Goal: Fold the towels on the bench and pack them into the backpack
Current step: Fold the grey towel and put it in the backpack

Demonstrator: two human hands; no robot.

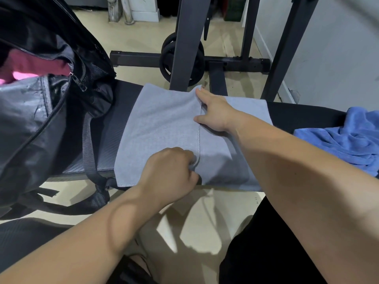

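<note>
A grey towel lies flat across the black bench, with one flap folded over so its stitched edge runs down the middle. My left hand pinches that edge near the bench's front. My right hand holds the same edge at the far corner, fingers partly spread on the cloth. A crumpled blue towel lies on the bench at the right. The black backpack stands at the left, unzipped, with pink cloth showing inside.
Behind the bench stand dark rack uprights and weight plates on a tan floor. A backpack strap hangs over the bench's front. A white wall is at the right. My dark-clothed legs are below.
</note>
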